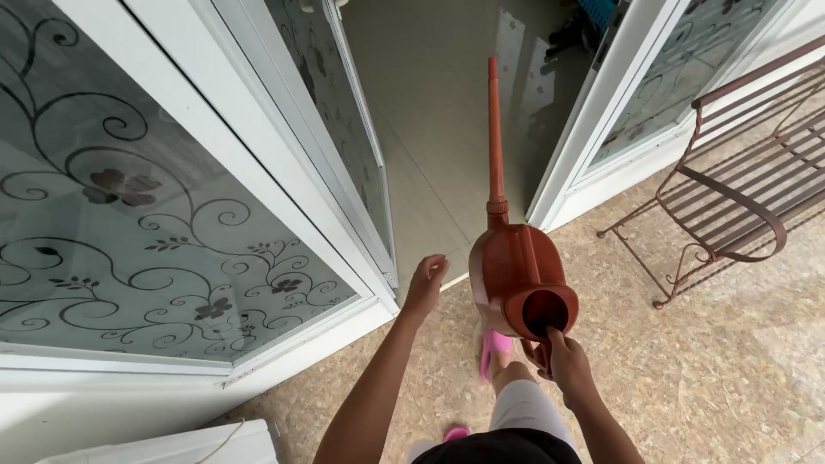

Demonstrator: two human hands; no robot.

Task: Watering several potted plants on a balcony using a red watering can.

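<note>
Item: red watering can (pixel 516 279), w/ long spout pointing ahead at open doorway. I'm seeing right hand (pixel 563 361) gripping its rear handle, carrying it low, level. Left hand (pixel 427 279) hanging loose, half-curled, holding nothing, nr sliding glass door (pixel 172 215). Metal bench (pixel 739 189) standing at right.

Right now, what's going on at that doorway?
A person stands on a speckled floor at an open glass door with floral scrollwork. The right hand grips the handle of a reddish-brown watering can, its long spout pointing ahead into the tiled room. The left hand hangs free near the door frame, holding nothing. A metal bench stands to the right. Pink slippers are on the feet.
</note>
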